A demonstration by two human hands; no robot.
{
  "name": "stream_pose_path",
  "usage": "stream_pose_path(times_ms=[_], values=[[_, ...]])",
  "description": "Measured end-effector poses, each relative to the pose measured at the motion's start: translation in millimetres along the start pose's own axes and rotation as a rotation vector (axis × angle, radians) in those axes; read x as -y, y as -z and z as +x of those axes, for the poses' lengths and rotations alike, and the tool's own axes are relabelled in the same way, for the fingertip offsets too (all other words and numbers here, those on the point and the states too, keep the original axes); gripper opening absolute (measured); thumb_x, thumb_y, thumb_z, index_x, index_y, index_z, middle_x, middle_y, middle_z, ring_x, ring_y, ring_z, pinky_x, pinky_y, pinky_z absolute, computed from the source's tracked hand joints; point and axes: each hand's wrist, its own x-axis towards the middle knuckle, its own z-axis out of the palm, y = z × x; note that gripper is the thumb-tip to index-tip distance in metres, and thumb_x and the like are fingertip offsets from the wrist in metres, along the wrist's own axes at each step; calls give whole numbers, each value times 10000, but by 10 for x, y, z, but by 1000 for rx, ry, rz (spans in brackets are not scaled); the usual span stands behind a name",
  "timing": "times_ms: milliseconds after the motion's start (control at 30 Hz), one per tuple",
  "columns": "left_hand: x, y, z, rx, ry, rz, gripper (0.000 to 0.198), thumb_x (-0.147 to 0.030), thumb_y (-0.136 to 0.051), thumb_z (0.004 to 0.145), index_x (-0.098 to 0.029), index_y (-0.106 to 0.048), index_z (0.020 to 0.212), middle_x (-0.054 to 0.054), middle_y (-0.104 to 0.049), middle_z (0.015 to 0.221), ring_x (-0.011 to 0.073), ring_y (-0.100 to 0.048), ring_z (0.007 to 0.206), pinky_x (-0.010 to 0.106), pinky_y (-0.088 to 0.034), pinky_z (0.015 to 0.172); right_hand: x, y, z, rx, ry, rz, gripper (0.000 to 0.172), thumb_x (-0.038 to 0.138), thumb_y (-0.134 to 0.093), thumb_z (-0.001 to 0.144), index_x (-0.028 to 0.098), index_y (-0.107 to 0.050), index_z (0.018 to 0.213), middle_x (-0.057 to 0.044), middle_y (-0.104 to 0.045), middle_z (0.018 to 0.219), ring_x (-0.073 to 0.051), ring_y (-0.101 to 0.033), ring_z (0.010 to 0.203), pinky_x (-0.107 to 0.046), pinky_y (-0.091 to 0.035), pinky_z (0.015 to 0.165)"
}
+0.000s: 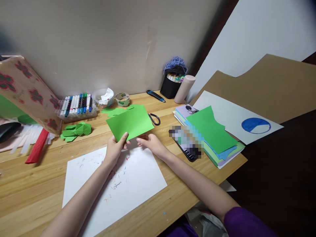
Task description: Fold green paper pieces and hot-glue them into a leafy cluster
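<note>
My left hand (116,147) pinches a rectangular sheet of green paper (130,121) by its lower edge, thumb on top and fingers behind. The sheet is tilted above the desk. Just right of that grip, my right hand (151,144) is by the paper's lower edge with thumb and fingers apart; its fingertips are partly hidden, and I see nothing held in it. Below both hands lies a white sheet (138,184) with coloured marks. Behind the green paper are green scraps (115,112) and a black scissor handle (155,119), the rest of which is covered.
Folded green pieces (76,130), a marker tray (77,107), a clear bowl (105,97) and a tape roll (122,99) stand left and back. A blue-black cutter (156,96) lies near the black pen holder (171,84). Rightward are a phone (186,144) and stacked coloured paper (213,131).
</note>
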Motion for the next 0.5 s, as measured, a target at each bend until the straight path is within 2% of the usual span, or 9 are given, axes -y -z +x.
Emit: stream_pose_path(times_ms=[67, 167, 267, 500], values=[[-14, -3, -38, -16, -59, 141, 359, -430, -592, 743, -137, -538, 544, -38, -484, 416, 62, -395, 386, 189, -330, 442, -40, -81, 148, -10, -9, 112, 277, 379, -678, 635, 134, -624, 753, -20, -646, 685, -106, -579, 606, -229, -482, 601], [-12, -13, -68, -54, -119, 257, 351, -415, -580, 754, -153, -513, 529, -48, -462, 411, 72, -390, 387, 201, -322, 440, -114, -162, 205, -29, -66, 165, 268, 360, -712, 583, 122, -645, 688, -13, -653, 620, -102, -584, 571, -232, -482, 601], [17, -28, -79, -59, -163, 274, 322, -395, -576, 757, -165, -492, 548, -46, -495, 453, 82, -421, 412, 204, -328, 447, -202, -193, 167, -24, -102, 121, 230, 334, -692, 618, 126, -669, 714, -25, -676, 647, -103, -599, 584, -227, -480, 605], [47, -52, -97, -53, -197, 290, 319, -384, -560, 766, -176, -461, 544, -48, -479, 465, 91, -428, 438, 206, -335, 464, -276, -180, 128, -101, -55, 31, 176, 283, -669, 638, 124, -665, 713, -45, -688, 662, -124, -611, 582, -219, -444, 537]])
